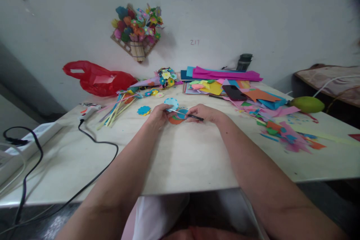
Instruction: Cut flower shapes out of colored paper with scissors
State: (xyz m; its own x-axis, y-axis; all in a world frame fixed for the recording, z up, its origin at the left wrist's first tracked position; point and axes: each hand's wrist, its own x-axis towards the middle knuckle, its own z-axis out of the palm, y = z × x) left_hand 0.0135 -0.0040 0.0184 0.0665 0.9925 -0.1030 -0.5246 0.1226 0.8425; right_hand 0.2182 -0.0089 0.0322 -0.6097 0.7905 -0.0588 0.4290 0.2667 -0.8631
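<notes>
My left hand [159, 115] pinches a light blue paper disc [171, 103] with small marks around its edge, held up above the table. My right hand [201, 112] grips a slim black-handled tool [196, 117]. Its thin, shiny shaft points left, toward the disc and my left fingers; its exact kind is unclear. Beneath and between the hands lie an orange paper disc [174, 120] and a blue paper disc [182, 113], partly covered. Left of my left hand, blue and yellow paper flower cutouts [144, 110] rest on the table.
A red plastic bag [102, 82], paper strips [116, 109] and a glue gun [89, 111] with a black cord sit left. Coloured sheets [225, 74], a phone [233, 92], paper scraps [294, 137] and a green-yellow oval object [307, 104] lie right. A power strip [30, 146] is at far left.
</notes>
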